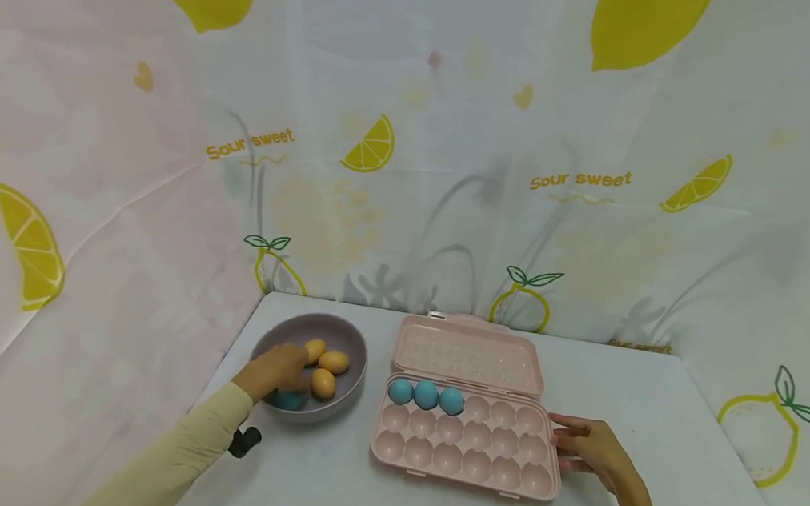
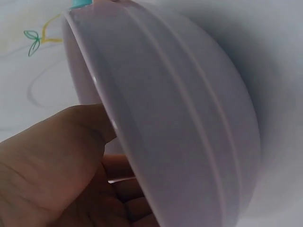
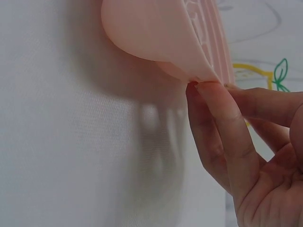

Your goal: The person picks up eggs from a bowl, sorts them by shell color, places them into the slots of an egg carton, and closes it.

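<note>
My left hand (image 1: 285,369) reaches down into a grey-purple bowl (image 1: 359,361); its fingertips are hidden among the eggs, and I cannot tell whether they hold one. Brown-yellow eggs (image 1: 333,362) lie beside the fingers, and a blue egg (image 1: 287,399) shows under the hand. In the left wrist view the bowl's wall (image 2: 180,118) covers most of the fingers. With thumb and fingertips, my right hand (image 1: 593,448) pinches the right rim of a pink egg carton (image 1: 464,486), also seen in the right wrist view. Three blue eggs (image 1: 425,395) sit in its back row, at the left.
The carton's lid (image 1: 469,351) lies folded back behind the tray of cups. Bowl and carton stand on a white table (image 1: 327,479), bowl on the left. A lemon-printed cloth (image 1: 445,128) hangs behind and at the sides.
</note>
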The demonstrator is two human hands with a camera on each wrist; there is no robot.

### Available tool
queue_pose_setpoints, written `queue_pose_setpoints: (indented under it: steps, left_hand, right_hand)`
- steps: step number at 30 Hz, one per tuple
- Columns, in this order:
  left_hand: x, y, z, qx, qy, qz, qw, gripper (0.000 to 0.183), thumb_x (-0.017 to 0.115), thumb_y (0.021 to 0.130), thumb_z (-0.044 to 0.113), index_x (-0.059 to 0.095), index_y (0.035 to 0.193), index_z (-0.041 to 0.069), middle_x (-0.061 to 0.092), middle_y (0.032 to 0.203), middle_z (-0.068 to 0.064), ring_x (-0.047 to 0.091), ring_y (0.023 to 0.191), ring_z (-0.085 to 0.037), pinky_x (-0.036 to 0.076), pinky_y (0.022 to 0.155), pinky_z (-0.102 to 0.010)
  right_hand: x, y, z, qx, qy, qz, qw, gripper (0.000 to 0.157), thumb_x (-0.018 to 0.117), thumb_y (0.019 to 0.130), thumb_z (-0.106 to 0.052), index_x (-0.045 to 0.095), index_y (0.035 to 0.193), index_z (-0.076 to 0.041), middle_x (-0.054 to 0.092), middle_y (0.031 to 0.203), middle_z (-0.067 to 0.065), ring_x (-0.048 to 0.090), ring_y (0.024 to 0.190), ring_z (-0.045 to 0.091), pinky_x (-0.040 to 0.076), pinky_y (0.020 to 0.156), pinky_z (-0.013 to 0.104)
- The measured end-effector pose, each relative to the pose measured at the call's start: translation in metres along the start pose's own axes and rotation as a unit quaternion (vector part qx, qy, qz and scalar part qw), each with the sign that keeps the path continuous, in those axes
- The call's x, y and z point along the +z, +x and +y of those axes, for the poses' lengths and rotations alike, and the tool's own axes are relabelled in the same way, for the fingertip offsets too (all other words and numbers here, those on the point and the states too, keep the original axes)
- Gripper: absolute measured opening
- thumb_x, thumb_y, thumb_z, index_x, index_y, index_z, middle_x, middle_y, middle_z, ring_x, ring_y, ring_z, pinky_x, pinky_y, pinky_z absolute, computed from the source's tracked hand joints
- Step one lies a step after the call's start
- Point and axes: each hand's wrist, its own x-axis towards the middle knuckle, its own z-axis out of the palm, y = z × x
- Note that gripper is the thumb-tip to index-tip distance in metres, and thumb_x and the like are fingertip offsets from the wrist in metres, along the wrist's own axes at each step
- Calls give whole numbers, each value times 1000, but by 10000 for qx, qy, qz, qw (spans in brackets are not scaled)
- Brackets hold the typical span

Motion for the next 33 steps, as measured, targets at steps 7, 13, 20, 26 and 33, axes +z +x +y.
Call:
queue_pose_setpoints:
  steps: [7,13,20,26,33]
  left_hand:
    - [4,1,0,213,4,51,9998,40,87,67,26,63,91,5,57,85,-7,51,76,-23,47,71,-40]
    - [5,0,1,329,62,61,9994,39,89,67,28,59,82,8,52,76,-4,50,70,-21,45,64,-37]
    - [5,2,1,374,-138,141,9991,42,91,64,25,60,84,6,50,75,-4,49,67,-21,43,59,-33]
    - [1,5,0,314,-144,170,9993,45,93,61,25,64,88,3,52,76,-4,50,68,-21,45,62,-37]
    - [-3,4,1,316,-61,221,9992,44,93,62,26,61,85,5,51,75,-3,50,66,-20,45,59,-35]
  right_hand:
    - [-1,0,6,33,96,-27,9999,53,68,88,-5,50,136,7,70,105,18,70,90,25,58,70,39]
    - [0,1,8,57,88,38,9999,53,67,88,-4,50,137,7,69,106,18,69,91,27,58,71,40]
    - [0,0,5,-69,90,-113,9999,54,66,88,-4,48,137,8,69,107,18,69,92,26,58,71,39]
    - [0,0,1,-85,88,-67,9999,52,65,88,-3,49,136,8,68,108,20,69,92,27,58,71,39]
    - [0,1,1,-40,22,24,10000,51,65,88,-2,51,136,7,68,110,21,69,92,28,58,71,40]
